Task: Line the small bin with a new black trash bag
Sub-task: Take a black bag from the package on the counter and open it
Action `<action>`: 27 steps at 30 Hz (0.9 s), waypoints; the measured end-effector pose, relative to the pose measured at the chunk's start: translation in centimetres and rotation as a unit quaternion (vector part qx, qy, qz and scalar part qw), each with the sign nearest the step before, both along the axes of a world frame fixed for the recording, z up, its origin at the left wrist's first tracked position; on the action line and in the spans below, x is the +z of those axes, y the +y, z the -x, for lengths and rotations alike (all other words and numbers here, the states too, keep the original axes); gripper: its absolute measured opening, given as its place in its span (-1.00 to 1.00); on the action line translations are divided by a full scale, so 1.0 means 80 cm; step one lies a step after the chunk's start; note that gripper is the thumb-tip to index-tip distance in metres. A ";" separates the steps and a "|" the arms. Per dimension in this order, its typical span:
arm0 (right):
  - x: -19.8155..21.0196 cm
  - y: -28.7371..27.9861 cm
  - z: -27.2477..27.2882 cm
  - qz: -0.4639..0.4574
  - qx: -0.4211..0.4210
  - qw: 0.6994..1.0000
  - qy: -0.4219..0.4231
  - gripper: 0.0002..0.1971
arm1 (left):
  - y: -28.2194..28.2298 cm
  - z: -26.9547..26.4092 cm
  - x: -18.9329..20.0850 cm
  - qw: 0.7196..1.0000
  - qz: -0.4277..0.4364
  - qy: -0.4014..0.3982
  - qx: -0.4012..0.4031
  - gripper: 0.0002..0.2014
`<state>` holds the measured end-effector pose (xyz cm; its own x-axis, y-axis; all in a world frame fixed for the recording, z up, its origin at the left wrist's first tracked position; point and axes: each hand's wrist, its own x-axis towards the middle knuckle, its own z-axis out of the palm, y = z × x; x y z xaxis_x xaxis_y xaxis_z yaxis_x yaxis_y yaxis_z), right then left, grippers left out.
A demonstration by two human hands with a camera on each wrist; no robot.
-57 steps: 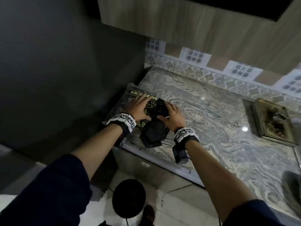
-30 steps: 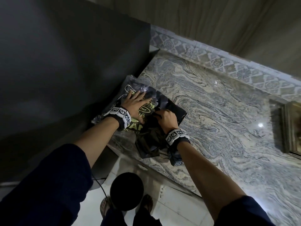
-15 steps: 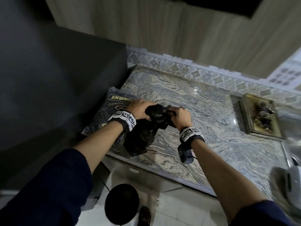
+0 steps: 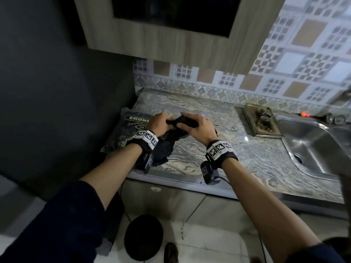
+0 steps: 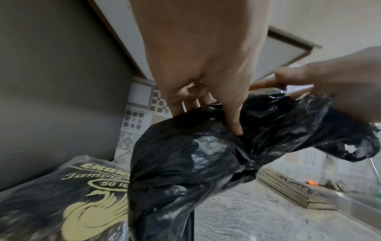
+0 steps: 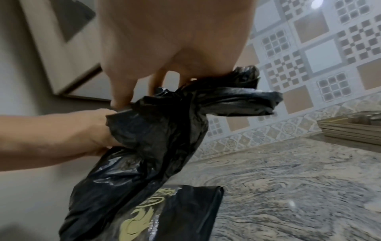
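Both hands grip one crumpled black bag above the desk: left hand on its left end, right hand on its right. Bag pack lies beneath; bin stands on floor.

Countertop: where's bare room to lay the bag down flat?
The widest bare patch of countertop lies between the right hand and the sink, in front of the brass tray. A narrower strip runs behind both hands along the backsplash. The left corner is crowded: the bag pack, the left hand and the black bag.
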<state>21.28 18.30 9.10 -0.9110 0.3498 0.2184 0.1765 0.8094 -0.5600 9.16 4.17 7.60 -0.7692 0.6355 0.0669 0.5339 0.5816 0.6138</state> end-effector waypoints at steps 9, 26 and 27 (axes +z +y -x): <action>0.049 -0.101 0.003 -0.031 0.049 0.998 0.039 -0.70 | -0.140 -0.048 0.044 0.995 -0.057 -0.044 0.075 -0.75; 0.085 -0.141 -0.086 0.332 0.192 0.913 0.137 -0.57 | -0.168 -0.203 0.108 0.941 -0.269 -0.131 0.160 -0.78; 0.085 -0.142 -0.089 0.330 0.188 0.913 0.146 -0.60 | -0.170 -0.209 0.110 0.934 -0.284 -0.143 0.161 -0.76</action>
<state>28.41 6.95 15.87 -0.9307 0.1673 0.3252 -0.2789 0.2507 -0.9270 25.87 -9.40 16.37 -0.9525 0.2922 0.0860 0.1545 0.2201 0.9632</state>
